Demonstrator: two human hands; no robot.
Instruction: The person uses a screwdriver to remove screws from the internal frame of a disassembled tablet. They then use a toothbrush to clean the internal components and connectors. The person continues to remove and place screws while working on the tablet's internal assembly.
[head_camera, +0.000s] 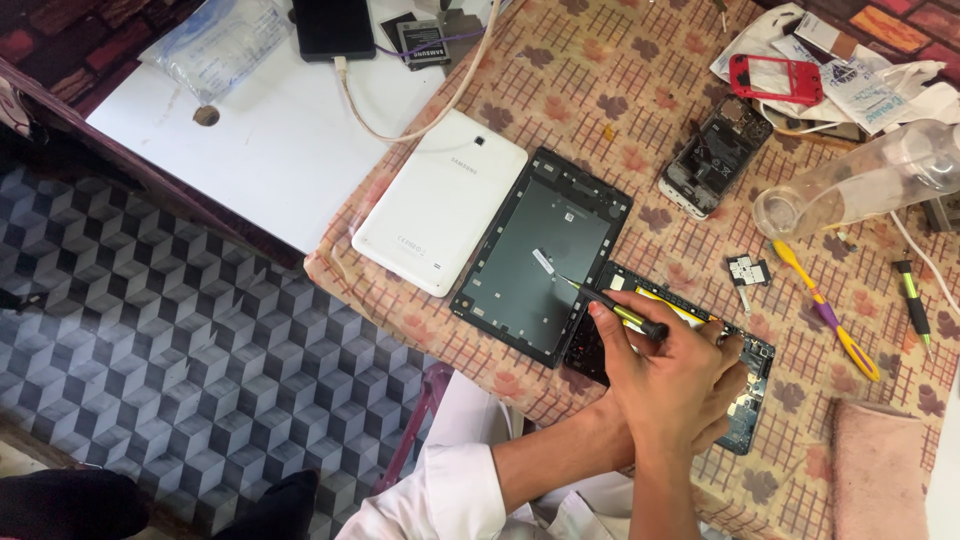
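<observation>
R hand (665, 375) grips screwdriver (615, 308) | tip on tablet frame (540, 255) | L hand (730, 385) under R, grip unclear

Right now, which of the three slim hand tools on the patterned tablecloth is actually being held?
The black-and-yellow screwdriver, gripped in the right hand over the opened tablet. The yellow-and-purple tool and the green-handled screwdriver lie untouched farther right.

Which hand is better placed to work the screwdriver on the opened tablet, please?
Right: the right hand holds the screwdriver, tip at the opened tablet; the left hand lies crossed beneath it.
</observation>
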